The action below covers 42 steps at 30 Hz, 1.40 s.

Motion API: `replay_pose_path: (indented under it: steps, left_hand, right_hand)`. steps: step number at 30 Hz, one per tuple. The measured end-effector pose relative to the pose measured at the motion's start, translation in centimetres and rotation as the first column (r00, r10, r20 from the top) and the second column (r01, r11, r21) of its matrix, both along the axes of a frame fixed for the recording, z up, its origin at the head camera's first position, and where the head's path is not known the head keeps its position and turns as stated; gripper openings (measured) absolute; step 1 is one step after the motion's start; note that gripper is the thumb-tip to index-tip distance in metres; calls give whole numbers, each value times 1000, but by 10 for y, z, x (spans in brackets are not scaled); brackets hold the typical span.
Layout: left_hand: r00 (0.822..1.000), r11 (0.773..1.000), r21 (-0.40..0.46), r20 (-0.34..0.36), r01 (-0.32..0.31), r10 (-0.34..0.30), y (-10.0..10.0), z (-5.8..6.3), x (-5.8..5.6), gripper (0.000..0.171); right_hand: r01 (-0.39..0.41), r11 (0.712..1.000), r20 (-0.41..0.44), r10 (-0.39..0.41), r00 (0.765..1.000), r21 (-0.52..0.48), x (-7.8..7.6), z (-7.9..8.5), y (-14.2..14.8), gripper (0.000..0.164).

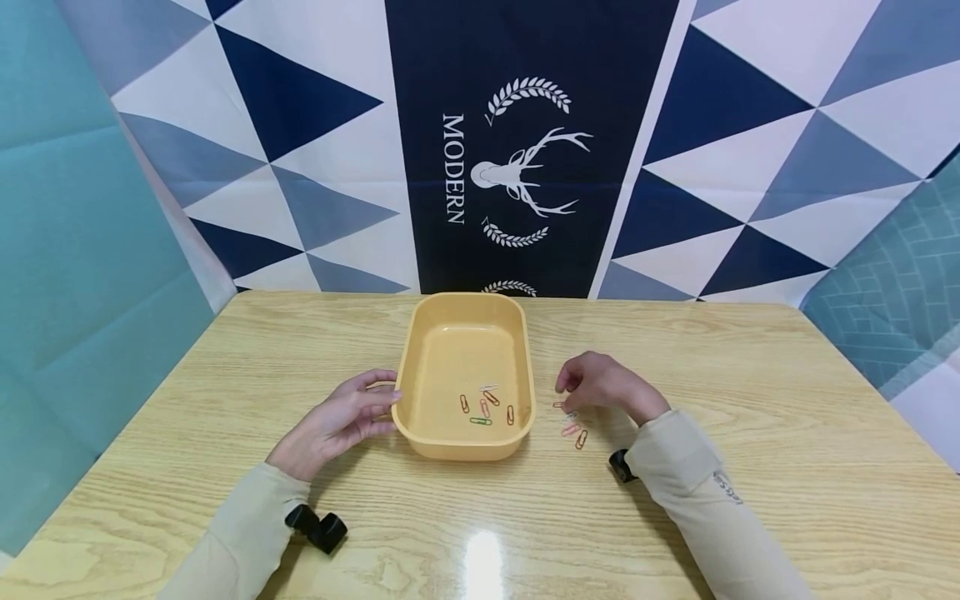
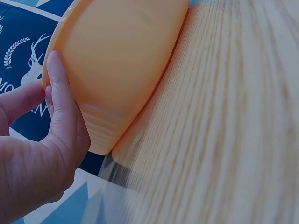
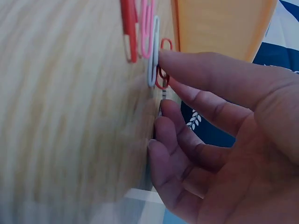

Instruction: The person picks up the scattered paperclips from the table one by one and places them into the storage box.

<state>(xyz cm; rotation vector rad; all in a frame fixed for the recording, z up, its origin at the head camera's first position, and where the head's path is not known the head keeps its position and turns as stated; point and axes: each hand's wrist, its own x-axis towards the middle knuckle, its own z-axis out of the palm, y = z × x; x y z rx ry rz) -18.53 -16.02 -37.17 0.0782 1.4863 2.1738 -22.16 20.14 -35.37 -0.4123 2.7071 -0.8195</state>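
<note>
Red paper clip (image 1: 558, 405) sits on the wood-grain surface (image 1: 750, 375), between the yellow tray (image 1: 465, 450) & R hand (image 1: 603, 383), just off the tray's right wall toward its near right corner. What shows of the clip runs crosswise — one end toward that wall, the other partly hidden by fingertips. R hand is by far the nearer: thumb & forefinger are at the clip, but can't tell if it's pinched. Pale clip (image 3: 152, 56), pink clip (image 1: 571, 430) & second red clip (image 1: 582, 439) string out from there toward the surface's near edge. L hand (image 1: 345, 421), on the tray's far side from these, pinches the left rim; tray's long axis runs near-to-far, w/ more clips (image 1: 484, 408) at its near end.
</note>
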Motion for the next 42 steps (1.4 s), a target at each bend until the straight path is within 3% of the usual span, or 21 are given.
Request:
replay_pose_path:
  steps: [10,17,28,33,42]
  left_hand:
    - [1000,1000,-31,1,2,-2,-1,0,1,49]
    - [1000,1000,-11,-3,-1,1,1,-1,0,42]
    - [1000,1000,-16,-4,-6,6,1,-1,0,42]
    - [1000,999,-35,-5,-3,2,-1,-3,0,45]
    - [1000,999,-35,-5,2,-2,-1,-2,-1,46]
  right_hand:
    - [-1,1000,-5,1,1000,0,-1,-1,1,12]
    - [-10,1000,-19,10,1000,13,-1,0,1,3]
    - [37,999,6,-37,999,-1,-2,2,6,6]
    - [52,998,37,-50,998,-31,-3,2,6,2]
    - [138,977,105,-122,987,-163,-3,11,6,12]
